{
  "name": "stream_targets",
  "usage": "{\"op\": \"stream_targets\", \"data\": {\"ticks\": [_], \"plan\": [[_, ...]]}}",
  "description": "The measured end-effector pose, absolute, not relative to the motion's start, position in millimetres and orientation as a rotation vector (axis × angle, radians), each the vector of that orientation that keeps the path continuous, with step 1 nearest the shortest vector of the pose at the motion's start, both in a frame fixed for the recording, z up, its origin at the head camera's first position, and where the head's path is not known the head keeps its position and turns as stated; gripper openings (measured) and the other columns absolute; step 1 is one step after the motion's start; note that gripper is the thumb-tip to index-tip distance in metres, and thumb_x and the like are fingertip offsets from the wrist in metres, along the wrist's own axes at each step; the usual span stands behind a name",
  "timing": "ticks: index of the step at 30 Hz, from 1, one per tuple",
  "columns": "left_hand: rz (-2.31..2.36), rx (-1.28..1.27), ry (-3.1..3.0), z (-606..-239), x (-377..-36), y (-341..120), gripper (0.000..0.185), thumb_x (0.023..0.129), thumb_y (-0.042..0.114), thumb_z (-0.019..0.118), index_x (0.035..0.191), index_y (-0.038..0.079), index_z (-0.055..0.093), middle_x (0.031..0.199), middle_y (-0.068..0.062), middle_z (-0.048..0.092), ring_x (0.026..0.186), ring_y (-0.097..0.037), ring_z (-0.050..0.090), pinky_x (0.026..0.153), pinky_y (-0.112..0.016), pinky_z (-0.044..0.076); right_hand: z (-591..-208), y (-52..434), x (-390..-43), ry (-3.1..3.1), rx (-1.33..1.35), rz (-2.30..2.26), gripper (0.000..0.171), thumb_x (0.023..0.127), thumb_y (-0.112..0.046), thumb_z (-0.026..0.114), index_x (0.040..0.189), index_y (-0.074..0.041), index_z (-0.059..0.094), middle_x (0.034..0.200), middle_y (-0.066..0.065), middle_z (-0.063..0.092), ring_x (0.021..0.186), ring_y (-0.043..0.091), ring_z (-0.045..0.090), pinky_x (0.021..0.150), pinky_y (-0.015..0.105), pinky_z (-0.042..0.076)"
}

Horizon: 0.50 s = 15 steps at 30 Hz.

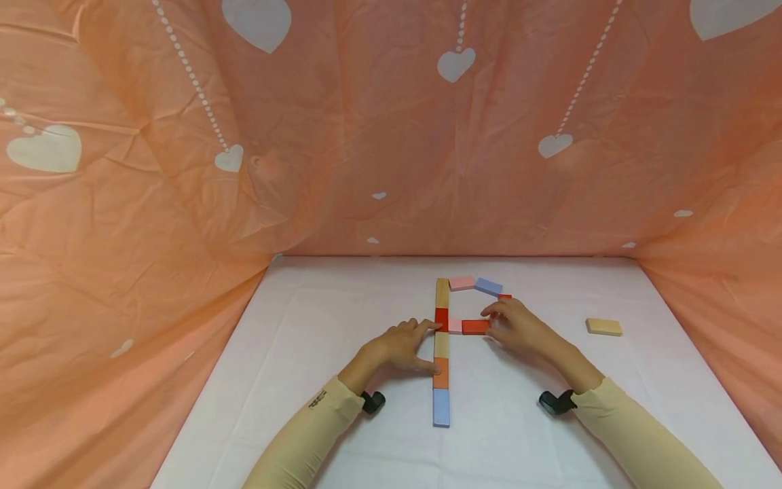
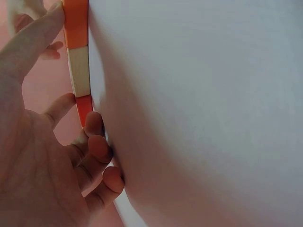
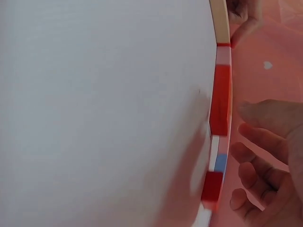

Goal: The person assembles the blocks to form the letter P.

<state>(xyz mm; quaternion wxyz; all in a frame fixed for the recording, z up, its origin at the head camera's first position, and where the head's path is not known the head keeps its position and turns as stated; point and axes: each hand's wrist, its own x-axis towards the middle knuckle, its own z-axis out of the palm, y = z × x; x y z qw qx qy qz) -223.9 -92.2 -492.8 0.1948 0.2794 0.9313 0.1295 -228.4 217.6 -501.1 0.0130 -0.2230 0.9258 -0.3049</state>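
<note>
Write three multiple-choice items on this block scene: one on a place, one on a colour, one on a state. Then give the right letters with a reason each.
1. Where does the lone wooden block lie?
A. right of the block figure, apart from it
B. on top of the column
C. under the left hand

2. What colour is the block at the near end of the column?
A. green
B. blue
C. black

3. What is the left hand doing?
A. lifting a block in the air
B. lying palm up, away from the blocks
C. touching the column's left side with its fingertips

Answers:
1 A: it sits alone on the white table, right of the right hand.
2 B: the head view shows a light blue block there.
3 C: finger and thumb tips meet the column's red and orange blocks.
</note>
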Motion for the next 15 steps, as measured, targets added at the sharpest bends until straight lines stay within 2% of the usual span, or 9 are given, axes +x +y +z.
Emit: {"op": "stream_targets", "data": {"ticks": [3, 7, 15], "plan": [[0.356, 0.802, 2.613, -494, -224, -93, 0.096, 0.087, 0.063, 0.082, 0.164, 0.027, 0.038, 0.132, -0.008, 0.056, 0.122, -0.024, 0.055, 0.110, -0.045, 0.047, -500, 227, -224, 2.911, -0.715, -0.979, 0.029, 0.094, -0.008, 0.079, 0.122, -0.004, 0.073, 0.106, 0.003, 0.067, 0.107, 0.028, 0.058, 0.096, 0.051, 0.052], [0.357, 0.810, 2.613, -495, -225, -93, 0.096, 0.087, 0.063, 0.082, 0.165, 0.027, 0.038, 0.132, -0.007, 0.056, 0.121, -0.024, 0.055, 0.109, -0.044, 0.047, -498, 240, -217, 2.935, -0.683, -0.992, 0.030, 0.094, -0.007, 0.080, 0.123, -0.002, 0.073, 0.110, 0.005, 0.068, 0.107, 0.029, 0.059, 0.095, 0.051, 0.053], [0.364, 0.800, 2.606, -494, -225, -92, 0.095, 0.089, 0.062, 0.081, 0.165, 0.028, 0.037, 0.140, -0.010, 0.055, 0.130, -0.028, 0.054, 0.115, -0.047, 0.044, -492, 272, -207, 2.992, -0.565, -0.992, 0.033, 0.094, -0.007, 0.080, 0.126, -0.001, 0.072, 0.112, 0.012, 0.067, 0.104, 0.032, 0.059, 0.089, 0.050, 0.052]]}}
